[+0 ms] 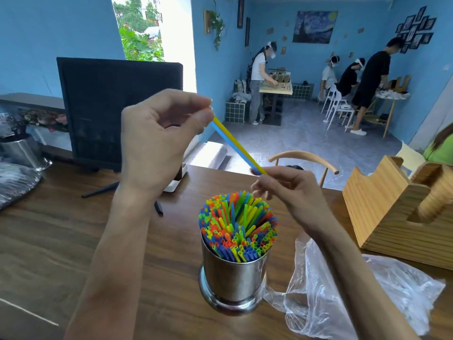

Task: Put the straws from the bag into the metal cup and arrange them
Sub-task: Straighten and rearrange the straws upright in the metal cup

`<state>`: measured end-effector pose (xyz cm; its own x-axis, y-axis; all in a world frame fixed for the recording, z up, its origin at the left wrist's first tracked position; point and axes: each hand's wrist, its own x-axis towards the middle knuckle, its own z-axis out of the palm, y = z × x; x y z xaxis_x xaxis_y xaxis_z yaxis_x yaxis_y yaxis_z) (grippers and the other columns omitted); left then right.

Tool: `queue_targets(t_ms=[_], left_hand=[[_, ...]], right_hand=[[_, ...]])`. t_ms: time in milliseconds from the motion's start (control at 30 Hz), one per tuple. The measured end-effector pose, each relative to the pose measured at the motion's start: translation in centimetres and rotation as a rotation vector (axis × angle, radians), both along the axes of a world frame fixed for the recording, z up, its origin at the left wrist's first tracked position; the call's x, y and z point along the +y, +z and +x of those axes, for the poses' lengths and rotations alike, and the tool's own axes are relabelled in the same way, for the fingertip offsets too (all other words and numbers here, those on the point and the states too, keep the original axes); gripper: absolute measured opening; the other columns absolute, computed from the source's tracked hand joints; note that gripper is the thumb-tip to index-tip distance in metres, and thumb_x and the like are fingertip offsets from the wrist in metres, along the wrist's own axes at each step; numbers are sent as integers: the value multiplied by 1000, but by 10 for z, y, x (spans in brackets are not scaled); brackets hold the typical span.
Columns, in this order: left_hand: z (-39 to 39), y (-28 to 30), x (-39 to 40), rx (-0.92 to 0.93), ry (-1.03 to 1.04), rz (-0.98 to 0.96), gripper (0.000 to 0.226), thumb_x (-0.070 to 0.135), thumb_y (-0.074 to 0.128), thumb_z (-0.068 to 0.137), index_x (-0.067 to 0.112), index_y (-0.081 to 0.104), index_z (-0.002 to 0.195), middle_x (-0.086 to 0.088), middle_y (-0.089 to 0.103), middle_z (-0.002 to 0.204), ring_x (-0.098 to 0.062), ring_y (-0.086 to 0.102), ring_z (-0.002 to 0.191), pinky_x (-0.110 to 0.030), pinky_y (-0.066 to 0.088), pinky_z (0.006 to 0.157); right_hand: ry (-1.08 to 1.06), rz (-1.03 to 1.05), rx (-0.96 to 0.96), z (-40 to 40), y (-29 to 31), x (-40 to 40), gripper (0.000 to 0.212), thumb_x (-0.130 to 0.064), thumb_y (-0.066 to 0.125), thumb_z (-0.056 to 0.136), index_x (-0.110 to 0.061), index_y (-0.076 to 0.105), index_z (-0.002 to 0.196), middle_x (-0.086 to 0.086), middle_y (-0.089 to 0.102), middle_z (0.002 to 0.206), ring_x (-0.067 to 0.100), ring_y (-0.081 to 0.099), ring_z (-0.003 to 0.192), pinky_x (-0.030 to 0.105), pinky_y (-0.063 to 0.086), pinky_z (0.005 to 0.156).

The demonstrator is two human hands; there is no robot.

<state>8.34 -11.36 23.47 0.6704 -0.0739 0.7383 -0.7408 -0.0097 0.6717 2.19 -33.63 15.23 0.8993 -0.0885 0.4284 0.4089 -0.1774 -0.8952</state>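
Fingertips at both ends of two straws, held above the full cup.

Left hand (157, 133) pinches the upper ends of a yellow straw (239, 144) and a blue straw (232, 146) between thumb and curled fingers; the right hand (291, 190) pinches their lower ends, so the pair slants down to the right between the hands, side by side and touching. Just below the right fingers stands the metal cup (232, 280), packed with upright coloured straws (237, 222), on the wooden table (49, 241). Beside the cup's right lies the crumpled clear plastic bag (343, 290); a wooden holder (382, 217) sits farther right.
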Motion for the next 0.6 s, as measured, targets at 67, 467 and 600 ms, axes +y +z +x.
queue_targets(t_ms=[67,467,600], left_hand=[[4,-8,7,84,-26,11,16,11,80,85,22,77,95,6,79,88,-16,75,80,-32,60,78],[4,-55,-4,400,-325,635,13,17,86,80,26,81,87,6,79,87,-19,74,84,-35,61,83],[10,-61,9,445,-114,583,5,27,80,85,30,81,89,13,77,84,1,68,78,-13,50,64]], right_hand=[[-68,162,0,-1,7,-11,15,-19,73,81,-12,78,93,9,77,79,19,72,65,22,51,57],[-250,401,-203,-1,38,-10,16,-23,71,84,-18,73,100,-4,76,78,14,76,72,21,58,62],[-347,93,-333,-4,28,-5,52,-3,74,90,-34,56,126,-3,74,74,17,76,69,30,62,63]])
